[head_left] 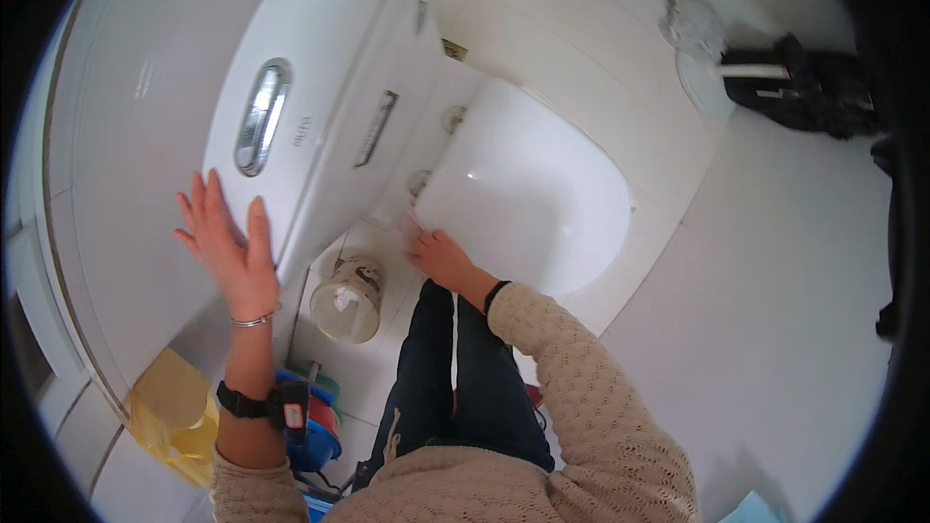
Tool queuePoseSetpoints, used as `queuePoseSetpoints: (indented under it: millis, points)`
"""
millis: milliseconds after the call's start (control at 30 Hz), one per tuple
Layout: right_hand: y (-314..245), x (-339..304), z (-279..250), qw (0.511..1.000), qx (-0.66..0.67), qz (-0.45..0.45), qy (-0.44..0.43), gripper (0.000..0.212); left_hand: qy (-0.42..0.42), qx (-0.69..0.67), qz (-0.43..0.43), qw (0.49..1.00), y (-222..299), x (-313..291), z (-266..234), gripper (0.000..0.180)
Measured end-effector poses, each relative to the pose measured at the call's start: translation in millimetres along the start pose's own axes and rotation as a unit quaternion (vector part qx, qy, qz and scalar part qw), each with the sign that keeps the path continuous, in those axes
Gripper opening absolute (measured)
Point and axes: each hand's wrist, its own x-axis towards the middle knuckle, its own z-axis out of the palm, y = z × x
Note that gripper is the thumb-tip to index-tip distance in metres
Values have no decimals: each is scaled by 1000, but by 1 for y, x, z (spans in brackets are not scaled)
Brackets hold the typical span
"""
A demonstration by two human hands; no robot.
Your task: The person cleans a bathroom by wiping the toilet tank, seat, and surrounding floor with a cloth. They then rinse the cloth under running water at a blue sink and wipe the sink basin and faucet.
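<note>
My left hand [225,237] rests with spread fingers on the end of the white toilet tank [334,68], just below its silver flush button [263,116]. It holds nothing. Bent fingers close my right hand [444,258] by the hinge corner of the toilet. At its fingertips is a pale, thin, tissue-like piece [412,227], blurred and partly hidden. The white toilet lid [528,189] lies down over the bowl, right beside that hand. One round hinge fitting [419,182] shows near the fingers, and another [453,118] sits farther up.
A small patterned bin [349,300] with white paper inside stands on the tiles by my legs. At lower left are a yellow bag-lined bin [174,412] and a blue bucket [315,446]. A black item [799,87] hangs at upper right. White walls stand on both sides.
</note>
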Motion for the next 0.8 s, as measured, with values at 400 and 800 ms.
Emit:
queuePoseSetpoints:
  millis: [400,800]
  points:
    - [125,-406,-1,635,61,763,107,21,7,29,20,999,-16,-2,9,53]
    - [146,-41,-67,899,132,300,289,48,-20,-1,23,1000,-13,-1,8,53]
